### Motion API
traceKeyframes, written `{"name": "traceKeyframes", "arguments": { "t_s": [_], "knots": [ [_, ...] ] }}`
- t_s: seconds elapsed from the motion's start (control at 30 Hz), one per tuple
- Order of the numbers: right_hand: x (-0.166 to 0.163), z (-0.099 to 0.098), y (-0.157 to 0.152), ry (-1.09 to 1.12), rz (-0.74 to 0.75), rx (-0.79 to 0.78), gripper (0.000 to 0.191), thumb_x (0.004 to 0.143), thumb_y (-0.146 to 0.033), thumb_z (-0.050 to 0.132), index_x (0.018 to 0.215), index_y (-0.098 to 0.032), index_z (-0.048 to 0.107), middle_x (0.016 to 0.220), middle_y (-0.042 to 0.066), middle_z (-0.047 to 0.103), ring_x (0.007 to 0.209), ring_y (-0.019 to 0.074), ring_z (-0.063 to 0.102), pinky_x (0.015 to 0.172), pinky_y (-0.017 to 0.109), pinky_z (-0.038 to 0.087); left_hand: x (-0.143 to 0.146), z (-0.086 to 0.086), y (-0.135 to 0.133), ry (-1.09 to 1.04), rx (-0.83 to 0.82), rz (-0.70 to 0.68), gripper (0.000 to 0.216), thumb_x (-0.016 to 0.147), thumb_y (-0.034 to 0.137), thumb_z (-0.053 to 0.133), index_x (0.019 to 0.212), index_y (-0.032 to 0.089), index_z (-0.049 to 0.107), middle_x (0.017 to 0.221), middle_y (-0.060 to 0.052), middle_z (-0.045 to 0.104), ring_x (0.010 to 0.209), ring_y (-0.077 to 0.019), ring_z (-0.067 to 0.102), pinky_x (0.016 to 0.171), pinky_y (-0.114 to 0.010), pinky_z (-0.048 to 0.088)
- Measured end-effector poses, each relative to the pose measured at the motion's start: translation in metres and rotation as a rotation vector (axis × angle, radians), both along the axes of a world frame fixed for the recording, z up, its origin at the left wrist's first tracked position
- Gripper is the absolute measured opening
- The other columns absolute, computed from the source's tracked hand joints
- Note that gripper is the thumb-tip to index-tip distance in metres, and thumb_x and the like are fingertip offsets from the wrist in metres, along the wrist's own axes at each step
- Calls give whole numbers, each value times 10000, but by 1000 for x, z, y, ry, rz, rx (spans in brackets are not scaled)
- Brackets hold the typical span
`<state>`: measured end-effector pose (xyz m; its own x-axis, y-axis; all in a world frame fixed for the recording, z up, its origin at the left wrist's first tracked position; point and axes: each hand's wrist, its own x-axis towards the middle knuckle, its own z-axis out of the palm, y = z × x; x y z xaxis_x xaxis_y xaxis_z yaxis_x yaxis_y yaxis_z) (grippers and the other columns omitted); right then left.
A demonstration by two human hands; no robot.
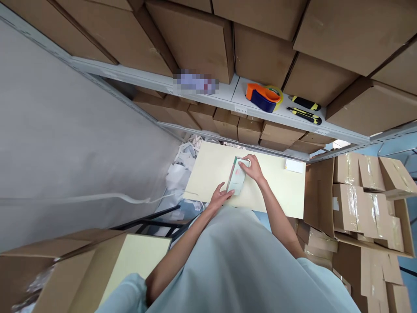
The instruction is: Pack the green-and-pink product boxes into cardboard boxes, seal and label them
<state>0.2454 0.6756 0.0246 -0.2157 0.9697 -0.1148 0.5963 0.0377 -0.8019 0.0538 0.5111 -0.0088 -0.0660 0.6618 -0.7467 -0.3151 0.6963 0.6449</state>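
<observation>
A small pale-green carton point(237, 177) with a darker green side and a faint reddish mark is held tilted above the cream tabletop point(276, 187). At its far end, my right hand point(252, 168) grips the top right corner, with the thumb over the face. My left hand point(220, 197) holds the near end, thumb on the lower edge and a finger raised along the left side. The remaining left fingers are partly hidden. A small white box point(293, 166) lies at the table's far right corner.
Shelves point(221, 93) packed with brown cartons stand beyond the table. On the shelf edge are an orange and blue tape dispenser point(264, 98) and two box cutters point(304, 109). Crumpled paper point(182, 167) lies left; a large open carton point(321, 195) holding taped boxes stands right.
</observation>
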Motion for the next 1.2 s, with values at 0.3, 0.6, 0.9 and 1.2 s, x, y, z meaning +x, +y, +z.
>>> {"name": "traceKeyframes", "arguments": {
  "t_s": [0.3,0.6,0.9,1.2],
  "knots": [
    [-20,21,0,-27,-101,-21,369,956,-636,670,945,-273,736,1178,56,764,1146,249,693,1074,393,536,-25,-5,18,-28,26,-23,827,800,435,987,1482,167,603,929,-68,826,933,-232,811,941,-336,626],
    [-27,23,-8,-50,-243,-100,497,797,-750,812,826,-255,833,982,51,770,1038,266,715,1081,437,544,-76,-13,37,-67,129,28,477,783,558,959,986,173,764,864,-67,809,817,-205,764,816,-317,621],
    [-39,19,-35,219,-369,-221,703,740,-848,777,986,-197,879,1346,168,771,1213,340,725,996,460,615,-94,-7,41,-181,187,30,753,561,605,1058,1078,148,757,981,-77,806,805,-164,705,731,-262,526],
    [-75,52,-10,347,-192,-227,477,739,-663,894,966,-258,787,1171,58,819,1166,272,715,1056,414,564,-115,-5,36,-382,135,-59,613,754,612,981,1106,167,749,980,-96,784,754,-159,706,638,-249,539]
  ]
}}
